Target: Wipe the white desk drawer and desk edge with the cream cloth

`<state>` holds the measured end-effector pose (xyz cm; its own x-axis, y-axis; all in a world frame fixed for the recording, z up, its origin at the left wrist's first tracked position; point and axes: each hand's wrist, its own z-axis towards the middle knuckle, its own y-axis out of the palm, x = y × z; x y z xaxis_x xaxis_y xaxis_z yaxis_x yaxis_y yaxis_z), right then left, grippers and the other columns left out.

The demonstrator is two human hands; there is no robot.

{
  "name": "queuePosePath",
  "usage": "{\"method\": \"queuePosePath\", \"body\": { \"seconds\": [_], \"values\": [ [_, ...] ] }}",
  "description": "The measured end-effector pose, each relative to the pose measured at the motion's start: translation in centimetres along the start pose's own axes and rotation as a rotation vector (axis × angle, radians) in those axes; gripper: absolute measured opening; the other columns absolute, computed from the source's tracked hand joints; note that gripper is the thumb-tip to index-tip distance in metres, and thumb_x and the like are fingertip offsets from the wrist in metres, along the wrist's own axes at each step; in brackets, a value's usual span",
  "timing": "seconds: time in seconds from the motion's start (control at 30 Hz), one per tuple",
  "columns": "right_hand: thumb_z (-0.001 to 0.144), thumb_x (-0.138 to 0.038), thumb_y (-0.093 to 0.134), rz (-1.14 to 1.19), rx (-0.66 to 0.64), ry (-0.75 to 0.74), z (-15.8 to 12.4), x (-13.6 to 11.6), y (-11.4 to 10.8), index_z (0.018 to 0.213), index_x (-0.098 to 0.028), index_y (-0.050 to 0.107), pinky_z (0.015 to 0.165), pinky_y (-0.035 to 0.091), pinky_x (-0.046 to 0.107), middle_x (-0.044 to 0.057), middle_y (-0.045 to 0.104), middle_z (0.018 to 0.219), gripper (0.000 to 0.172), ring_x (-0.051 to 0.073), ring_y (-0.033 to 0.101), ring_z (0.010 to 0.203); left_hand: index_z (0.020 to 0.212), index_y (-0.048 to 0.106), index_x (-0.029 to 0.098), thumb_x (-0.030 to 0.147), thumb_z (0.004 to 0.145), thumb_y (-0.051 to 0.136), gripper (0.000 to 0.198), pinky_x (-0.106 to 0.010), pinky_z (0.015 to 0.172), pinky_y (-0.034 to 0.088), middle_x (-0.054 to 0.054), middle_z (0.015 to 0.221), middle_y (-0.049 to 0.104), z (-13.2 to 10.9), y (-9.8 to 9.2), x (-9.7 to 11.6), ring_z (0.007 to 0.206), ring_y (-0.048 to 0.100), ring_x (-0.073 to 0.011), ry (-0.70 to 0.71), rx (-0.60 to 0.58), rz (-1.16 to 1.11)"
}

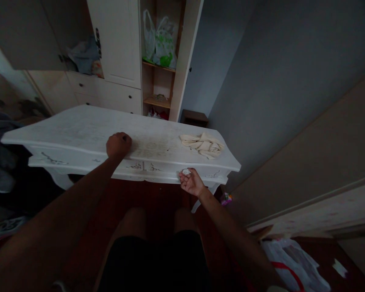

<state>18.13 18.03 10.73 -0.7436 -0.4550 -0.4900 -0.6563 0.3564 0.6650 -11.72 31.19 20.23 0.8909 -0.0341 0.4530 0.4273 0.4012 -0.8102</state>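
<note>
**Right hand (pixel 191 182) cupped palm-up just under the desk's (pixel 73 129) front edge, its grip curled loosely on a small white wad (pixel 186 172).**
The wad looks light and soft, best pinched at the fingertips. Left hand (pixel 118 144) rests clenched on the desktop. A crumpled cloth (pixel 202 145) lies near the right end, with bare surface between.

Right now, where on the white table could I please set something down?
Bare: the table top left of the left hand, and the strip between that hand and the crumpled cloth. Crowded: the right end, with the cloth and the right hand at its front edge.
</note>
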Motion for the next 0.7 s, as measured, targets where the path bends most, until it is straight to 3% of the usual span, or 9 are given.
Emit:
{"method": "queuePosePath", "body": {
  "seconds": [0.37,0.7],
  "values": [
    [0.087,-0.034,0.058,0.06,-0.036,0.047,-2.5,2.6,-1.1,0.084,-0.015,0.061,0.047,0.042,0.02,0.004,0.071,0.067,0.019,0.011,0.059,0.05,0.103,0.073,0.015,0.029,0.087,0.04,0.039,-0.037,0.078,0.048,-0.016,0.104,0.072,0.2,0.3,-0.1,0.094,0.065,-0.0291,-0.007,0.054,0.048],
    [0.077,-0.035,0.066,0.087,0.026,-0.013,-8.6,8.1,-2.2,0.077,-0.014,0.067,0.042,0.035,0.017,-0.003,0.062,0.051,0.022,0.006,0.047,0.039,0.104,0.072,0.018,0.03,0.086,0.041,0.038,-0.038,0.079,0.048,-0.015,0.105,0.072,0.0,0.2,0.1,0.095,0.065,-0.0293,-0.022,0.046,0.054]
  ]
}}
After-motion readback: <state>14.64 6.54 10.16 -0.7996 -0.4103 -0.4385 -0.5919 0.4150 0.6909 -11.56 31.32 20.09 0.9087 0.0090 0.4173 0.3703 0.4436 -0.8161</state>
